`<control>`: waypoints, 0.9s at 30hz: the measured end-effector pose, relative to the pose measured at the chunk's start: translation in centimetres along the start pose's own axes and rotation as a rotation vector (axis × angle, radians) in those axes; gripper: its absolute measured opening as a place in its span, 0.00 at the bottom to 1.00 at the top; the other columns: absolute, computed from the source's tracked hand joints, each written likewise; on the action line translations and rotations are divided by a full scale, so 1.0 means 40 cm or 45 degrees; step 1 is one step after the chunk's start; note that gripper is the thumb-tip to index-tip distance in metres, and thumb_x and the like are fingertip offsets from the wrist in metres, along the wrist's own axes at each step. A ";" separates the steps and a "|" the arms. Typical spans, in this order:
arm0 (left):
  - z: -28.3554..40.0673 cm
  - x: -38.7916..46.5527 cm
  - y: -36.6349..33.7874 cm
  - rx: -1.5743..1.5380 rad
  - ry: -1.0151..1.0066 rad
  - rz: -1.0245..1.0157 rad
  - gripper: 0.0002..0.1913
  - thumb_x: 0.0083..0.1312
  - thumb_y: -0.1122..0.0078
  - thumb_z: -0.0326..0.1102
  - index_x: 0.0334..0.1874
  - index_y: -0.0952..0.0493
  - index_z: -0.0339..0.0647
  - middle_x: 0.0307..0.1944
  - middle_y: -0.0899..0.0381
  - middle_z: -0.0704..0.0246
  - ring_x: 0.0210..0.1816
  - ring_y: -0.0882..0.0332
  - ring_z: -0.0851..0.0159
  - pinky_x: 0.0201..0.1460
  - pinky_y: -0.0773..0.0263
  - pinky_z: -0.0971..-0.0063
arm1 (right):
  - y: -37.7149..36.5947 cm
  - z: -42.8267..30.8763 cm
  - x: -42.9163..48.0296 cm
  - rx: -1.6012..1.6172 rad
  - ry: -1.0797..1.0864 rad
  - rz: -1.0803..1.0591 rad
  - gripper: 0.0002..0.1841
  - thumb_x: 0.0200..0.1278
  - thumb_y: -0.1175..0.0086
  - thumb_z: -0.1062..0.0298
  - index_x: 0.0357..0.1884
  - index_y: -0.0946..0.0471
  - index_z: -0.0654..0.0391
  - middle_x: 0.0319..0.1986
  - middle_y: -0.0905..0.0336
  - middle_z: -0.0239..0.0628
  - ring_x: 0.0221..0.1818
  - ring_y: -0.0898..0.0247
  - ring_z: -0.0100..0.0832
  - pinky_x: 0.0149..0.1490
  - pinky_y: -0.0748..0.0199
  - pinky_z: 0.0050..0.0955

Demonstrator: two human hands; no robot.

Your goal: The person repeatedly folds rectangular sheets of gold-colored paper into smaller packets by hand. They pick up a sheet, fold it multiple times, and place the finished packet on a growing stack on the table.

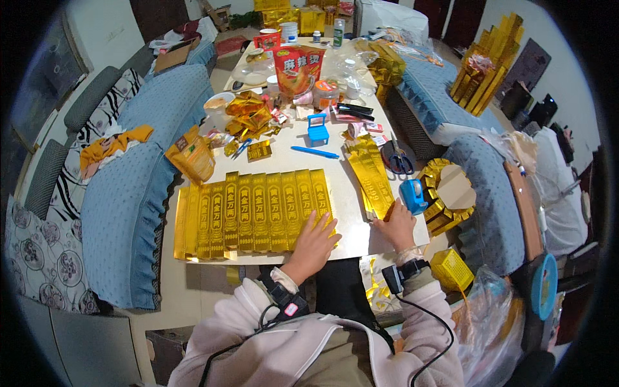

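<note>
A row of upright-printed gold foil paper boxes (245,213) lies side by side along the table's near edge. My left hand (312,246) rests with spread fingers on the right end of that row. Further right, my right hand (399,227) touches the near end of a stack of flat gold paper strips (370,179). Its thumb is at the stack's lower edge, and whether it pinches a strip is unclear. A blue tape dispenser (412,196) sits just beyond my right fingers.
Scissors (400,162), a blue pen (314,152), a tiny blue toy chair (318,130) and an orange pouch (191,156) lie on the white table (271,162). Behind them stands a red food bag (297,72) amid clutter. Blue-covered sofas (130,203) flank the table.
</note>
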State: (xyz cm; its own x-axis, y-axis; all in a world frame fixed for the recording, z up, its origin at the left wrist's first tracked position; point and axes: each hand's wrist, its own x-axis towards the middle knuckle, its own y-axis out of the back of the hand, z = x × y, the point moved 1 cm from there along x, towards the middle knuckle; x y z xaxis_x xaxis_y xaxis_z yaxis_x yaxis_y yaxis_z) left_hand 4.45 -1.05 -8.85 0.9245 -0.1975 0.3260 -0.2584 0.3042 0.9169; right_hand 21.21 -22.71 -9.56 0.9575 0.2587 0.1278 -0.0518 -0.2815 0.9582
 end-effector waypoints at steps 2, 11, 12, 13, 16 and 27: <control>0.001 -0.003 -0.001 0.008 0.011 0.011 0.19 0.66 0.36 0.35 0.60 0.19 0.46 0.70 0.27 0.58 0.78 0.41 0.49 0.84 0.60 0.42 | -0.007 0.009 0.000 -0.035 -0.020 0.000 0.57 0.48 0.26 0.43 0.74 0.40 0.68 0.59 0.26 0.53 0.63 0.30 0.52 0.67 0.39 0.54; 0.024 0.014 0.060 -0.691 0.283 0.115 0.30 0.71 0.36 0.41 0.74 0.31 0.44 0.75 0.33 0.55 0.80 0.44 0.50 0.84 0.60 0.50 | 0.060 0.040 0.003 0.670 -0.039 -0.023 0.42 0.48 0.23 0.60 0.64 0.31 0.67 0.55 0.22 0.54 0.47 0.20 0.54 0.52 0.22 0.44; 0.025 0.022 0.069 -0.915 0.361 0.145 0.33 0.71 0.35 0.43 0.76 0.34 0.43 0.75 0.34 0.55 0.81 0.45 0.51 0.84 0.59 0.53 | 0.073 0.021 -0.017 0.938 0.055 -0.041 0.42 0.50 0.25 0.63 0.66 0.33 0.67 0.55 0.23 0.51 0.49 0.21 0.48 0.54 0.23 0.41; 0.027 0.032 0.078 -1.118 0.383 0.254 0.36 0.71 0.35 0.44 0.78 0.37 0.42 0.76 0.35 0.54 0.81 0.45 0.51 0.84 0.58 0.56 | 0.090 0.002 -0.048 1.234 0.075 -0.113 0.42 0.52 0.26 0.66 0.68 0.35 0.66 0.55 0.24 0.47 0.51 0.22 0.42 0.56 0.23 0.38; 0.023 0.070 0.112 -1.841 0.344 0.500 0.47 0.71 0.33 0.48 0.83 0.51 0.36 0.81 0.46 0.57 0.83 0.53 0.57 0.84 0.57 0.62 | 0.120 -0.087 -0.151 1.169 0.418 -0.327 0.45 0.54 0.26 0.69 0.72 0.39 0.64 0.59 0.32 0.43 0.61 0.32 0.35 0.66 0.31 0.32; 0.029 -0.017 0.262 -2.266 0.315 0.103 0.42 0.65 0.31 0.42 0.78 0.40 0.38 0.61 0.24 0.64 0.62 0.25 0.65 0.70 0.29 0.65 | 0.303 -0.277 -0.200 0.843 0.939 0.077 0.40 0.55 0.26 0.64 0.70 0.31 0.57 0.63 0.30 0.46 0.65 0.36 0.51 0.70 0.39 0.45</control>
State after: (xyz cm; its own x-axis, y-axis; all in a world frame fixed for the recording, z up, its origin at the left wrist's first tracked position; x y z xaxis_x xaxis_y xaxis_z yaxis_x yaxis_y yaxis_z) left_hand 0.81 1.19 0.81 0.9854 -0.0538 0.1613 0.1253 0.8713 -0.4745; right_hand 9.76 -17.94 3.86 0.5307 0.6736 0.5144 0.2890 -0.7144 0.6373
